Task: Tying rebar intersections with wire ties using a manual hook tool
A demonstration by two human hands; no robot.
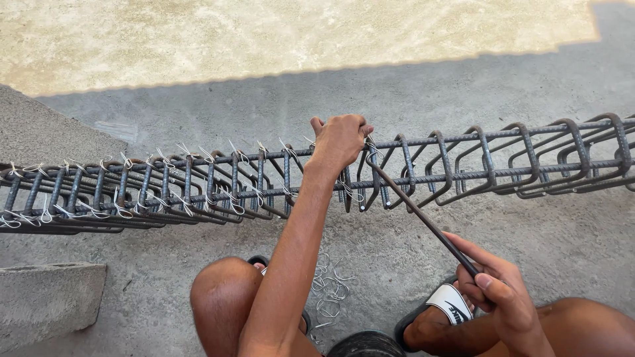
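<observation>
Left hand (340,140) clenched on top of the rebar cage (463,162); right hand (499,291) grasping the near end of a thin hook rod (417,211).

The cage lies lengthwise across the concrete floor (410,92), beyond both knees, running past each hand to either side. Judged heavy and rigid, with ribbed bars that give good grip; best held on a top long bar between stirrups, as the left hand does. The rod looks stiff and light, with its far tip at the bar just right of the left hand. Loose wire ties (329,291) on the floor below the left forearm look soft and bendable. Hidden: left fingertips, the rod tip, and the tie under the fist; the cage ends are cut off.
</observation>
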